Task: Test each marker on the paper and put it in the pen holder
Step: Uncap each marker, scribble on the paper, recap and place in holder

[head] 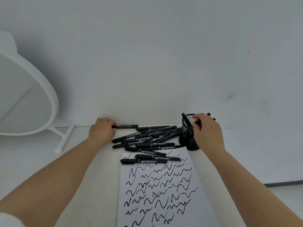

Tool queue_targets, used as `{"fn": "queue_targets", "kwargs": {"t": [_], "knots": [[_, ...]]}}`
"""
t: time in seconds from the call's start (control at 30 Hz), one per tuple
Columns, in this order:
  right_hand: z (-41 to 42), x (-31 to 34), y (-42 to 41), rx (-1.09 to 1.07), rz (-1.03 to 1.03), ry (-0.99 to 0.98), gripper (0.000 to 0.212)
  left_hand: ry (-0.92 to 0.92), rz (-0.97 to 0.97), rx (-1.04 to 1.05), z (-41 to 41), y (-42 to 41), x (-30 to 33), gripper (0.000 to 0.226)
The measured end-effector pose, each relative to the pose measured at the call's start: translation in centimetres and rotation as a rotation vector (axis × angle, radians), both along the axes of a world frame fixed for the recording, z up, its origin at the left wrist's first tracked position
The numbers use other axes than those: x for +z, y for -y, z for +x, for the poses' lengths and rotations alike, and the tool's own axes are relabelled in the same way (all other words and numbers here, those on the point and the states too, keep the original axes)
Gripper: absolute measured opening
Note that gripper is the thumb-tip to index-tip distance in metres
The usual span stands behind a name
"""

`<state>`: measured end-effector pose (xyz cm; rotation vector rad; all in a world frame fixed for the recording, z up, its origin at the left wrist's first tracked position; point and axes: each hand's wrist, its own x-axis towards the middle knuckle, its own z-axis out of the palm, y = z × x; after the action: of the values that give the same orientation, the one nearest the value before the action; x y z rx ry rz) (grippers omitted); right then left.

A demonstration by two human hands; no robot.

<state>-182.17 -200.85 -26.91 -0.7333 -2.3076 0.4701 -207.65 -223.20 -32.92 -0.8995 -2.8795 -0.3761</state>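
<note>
The left hand [102, 129] pinches the near end of a black marker [126, 126] lying left-right, mid-frame. The right hand [206, 130] grips another marker [211, 116] over the mesh pen holder [188, 136], right of the pile.

Person showing two bare forearms, wearing a white sleeve [7, 218] just peeking in behind the left forearm, no rings or watch showing.

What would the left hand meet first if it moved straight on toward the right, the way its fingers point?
The left hand already grips the end of the rearmost marker. Further right it would probably meet the marker pile; depth is unclear.
</note>
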Motion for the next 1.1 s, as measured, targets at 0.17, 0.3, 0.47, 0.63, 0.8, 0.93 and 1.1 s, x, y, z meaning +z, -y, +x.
{"fn": "queue_targets", "kwargs": {"t": [0.17, 0.3, 0.47, 0.63, 0.8, 0.93, 1.1], "knots": [[-0.1, 0.1, 0.2, 0.001, 0.034, 0.045, 0.026, -0.036, -0.067, -0.008, -0.5, -0.2, -0.1, 0.028], [0.1, 0.1, 0.4, 0.018, 0.072, 0.089, 0.026, -0.031, -0.043, -0.006, -0.4, -0.2, -0.1, 0.024], [0.9, 0.8, 1.0, -0.016, 0.277, 0.124, 0.028, -0.022, 0.114, 0.012, 0.9, 0.9, 0.9, 0.022], [2.3, 1.4, 4.3, 0.092, 0.304, -0.150, 0.019, -0.046, 0.253, -0.114, 6.0, 0.6, 4.1, 0.018], [3.8, 1.2, 8.6, 0.441, -0.556, 0.014, 0.015, 0.312, 0.557, -0.290, 15.0, 0.4, 6.5, 0.014], [5.0, 0.6, 11.3, 0.364, -0.852, -0.216, 0.017, 0.440, 0.556, -0.428, 20.6, 1.2, 6.2, 0.022], [7.2, -0.8, 13.3, 0.188, -1.002, -0.348, 0.026, 0.329, 0.556, -0.412, 23.7, 2.7, 4.3, 0.010]]}}
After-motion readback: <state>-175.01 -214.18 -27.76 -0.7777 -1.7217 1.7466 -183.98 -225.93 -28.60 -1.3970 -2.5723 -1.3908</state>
